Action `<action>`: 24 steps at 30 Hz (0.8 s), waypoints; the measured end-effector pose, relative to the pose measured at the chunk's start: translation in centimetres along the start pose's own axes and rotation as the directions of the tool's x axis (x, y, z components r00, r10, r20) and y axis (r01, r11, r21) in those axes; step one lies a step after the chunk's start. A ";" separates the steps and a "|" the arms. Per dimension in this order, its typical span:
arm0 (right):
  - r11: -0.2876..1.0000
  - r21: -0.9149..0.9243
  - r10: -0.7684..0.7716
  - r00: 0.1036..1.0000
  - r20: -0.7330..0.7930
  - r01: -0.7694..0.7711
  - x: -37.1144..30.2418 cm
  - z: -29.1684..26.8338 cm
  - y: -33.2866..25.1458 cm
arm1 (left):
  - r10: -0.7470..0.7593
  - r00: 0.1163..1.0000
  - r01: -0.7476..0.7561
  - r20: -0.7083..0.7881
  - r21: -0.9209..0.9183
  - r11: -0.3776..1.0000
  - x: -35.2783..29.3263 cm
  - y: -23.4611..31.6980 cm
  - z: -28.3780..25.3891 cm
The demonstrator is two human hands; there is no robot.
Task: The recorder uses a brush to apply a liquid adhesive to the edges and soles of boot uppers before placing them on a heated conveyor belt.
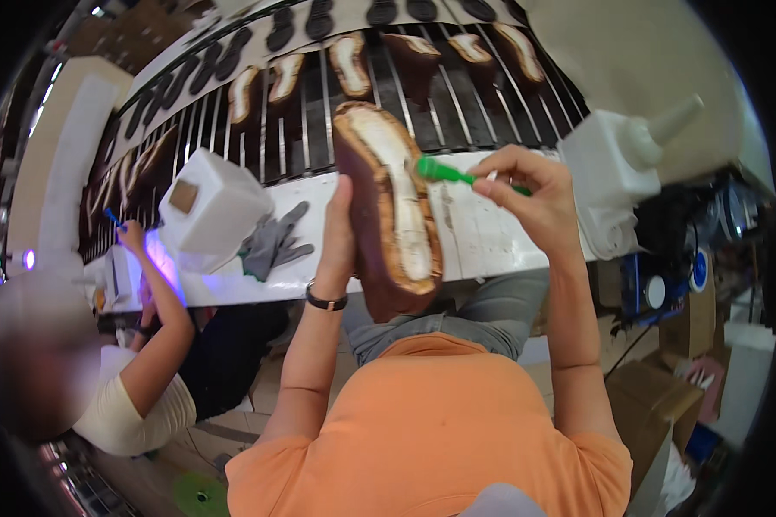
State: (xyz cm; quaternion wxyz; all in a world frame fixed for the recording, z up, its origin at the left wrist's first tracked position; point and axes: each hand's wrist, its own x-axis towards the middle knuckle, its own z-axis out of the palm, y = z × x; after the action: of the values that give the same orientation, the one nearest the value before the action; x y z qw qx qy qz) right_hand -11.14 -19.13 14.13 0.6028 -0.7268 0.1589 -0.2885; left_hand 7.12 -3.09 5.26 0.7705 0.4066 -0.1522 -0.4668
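Observation:
My left hand (340,237) grips the side of a brown shoe upper (366,215), its underside turned up toward me. A pale strip runs down the middle of that underside, with a tan-brown border around it. Between the fingers and thumb of my right hand (530,194) is a green-handled brush (444,171). Its head meets the right edge of the upper's underside near the narrow middle; the bristles are hard to make out.
More shoe uppers (350,67) stand sole-side up on a slatted rack, with dark soles (280,30) behind. White containers (213,207) flank me on the white ledge; grey gloves (276,241) lie near the left one. A co-worker (159,345) sits at left, holding a blue brush (112,215).

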 end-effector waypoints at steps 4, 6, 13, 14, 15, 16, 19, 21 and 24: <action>0.962 -0.122 -0.233 0.967 0.099 0.244 0.1 1.6 -0.7 | 0.097 0.995 -0.092 -0.015 0.196 0.976 -0.7 2.0 1.9; 0.950 -0.200 -0.226 0.970 0.094 0.241 0.1 1.6 -0.7 | 0.125 0.992 -0.124 0.012 0.265 0.956 -0.9 2.7 2.3; 0.896 -0.322 -0.312 0.950 0.029 0.305 1.9 1.8 -0.9 | 0.227 0.960 -0.277 0.164 0.442 0.853 -1.1 2.8 3.1; 0.886 -0.333 -0.336 0.942 0.014 0.322 2.3 1.8 -0.9 | 0.241 0.954 -0.298 0.177 0.484 0.823 -1.2 2.7 3.1; 0.880 -0.338 -0.346 0.938 0.024 0.333 2.7 1.9 -0.9 | 0.261 0.945 -0.327 0.199 0.518 0.791 -1.2 2.7 3.2; 0.874 -0.329 -0.374 0.927 0.013 0.357 3.1 1.9 -1.0 | 0.271 0.946 -0.324 0.178 0.553 0.767 -1.2 2.7 3.2; 0.865 -0.317 -0.413 0.911 -0.009 0.389 4.1 2.0 -1.2 | 0.295 0.936 -0.342 0.191 0.695 0.633 -1.4 2.8 3.2; 0.863 -0.314 -0.423 0.906 -0.021 0.396 4.8 2.1 -1.4 | 0.333 0.924 -0.361 0.190 0.722 0.590 -1.5 2.8 3.3; 0.898 -0.330 -0.339 0.935 -0.100 0.290 6.0 2.0 -1.9 | 0.357 0.911 -0.358 0.207 0.827 0.433 -1.7 3.0 3.5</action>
State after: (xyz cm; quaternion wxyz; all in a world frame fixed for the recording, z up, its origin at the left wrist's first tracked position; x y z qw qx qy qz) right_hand -5.44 -20.58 17.07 0.4120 -0.8039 0.1288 -0.4092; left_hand 5.89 -2.63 9.96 0.5519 0.6884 -0.4432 -0.1581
